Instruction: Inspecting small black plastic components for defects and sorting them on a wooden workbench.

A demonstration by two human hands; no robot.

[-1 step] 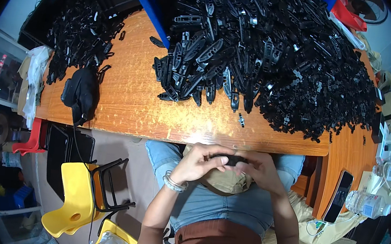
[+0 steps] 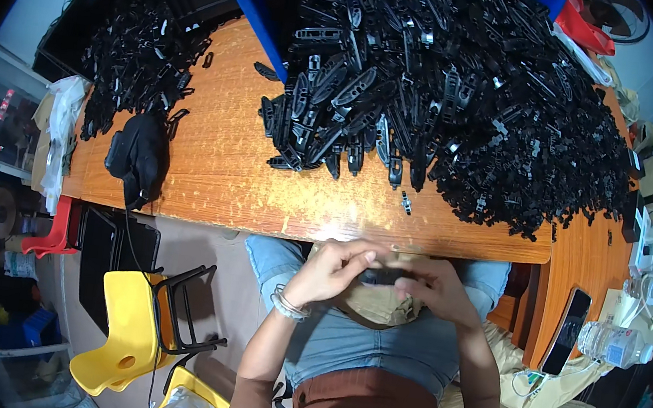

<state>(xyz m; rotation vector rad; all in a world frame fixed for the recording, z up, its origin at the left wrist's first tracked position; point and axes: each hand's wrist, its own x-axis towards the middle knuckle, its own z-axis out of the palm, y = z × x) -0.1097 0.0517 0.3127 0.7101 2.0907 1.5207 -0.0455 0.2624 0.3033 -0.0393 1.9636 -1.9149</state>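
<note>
Above my lap, at the table's front edge, my left hand (image 2: 336, 271) has its thumb pressed against its index finger; anything pinched there is too small to make out. Facing it, my right hand (image 2: 438, 288) has thumb and fingers apart, somewhat blurred, with nothing visible in them. Between and just below the hands shows a dark part (image 2: 379, 276), its shape unclear. It appears over the mouth of a khaki bag (image 2: 381, 305) lying on my lap; whether it rests in the bag I cannot tell. A large heap of black plastic clip-like parts (image 2: 356, 86) covers the back of the table (image 2: 242, 170).
Smaller black pieces (image 2: 507, 176) lie heaped at the right, with one loose piece (image 2: 406, 203) near the front. A black pouch (image 2: 138, 158) stands at the left by another heap (image 2: 137, 61). A phone (image 2: 566, 332) and bottle (image 2: 613, 343) are at right; a yellow chair (image 2: 123, 326) is lower left.
The black part held between both hands is now lower and out of the fingers' visible grip. My hands have parted slightly, the right thumb lifting away from its fingers.
</note>
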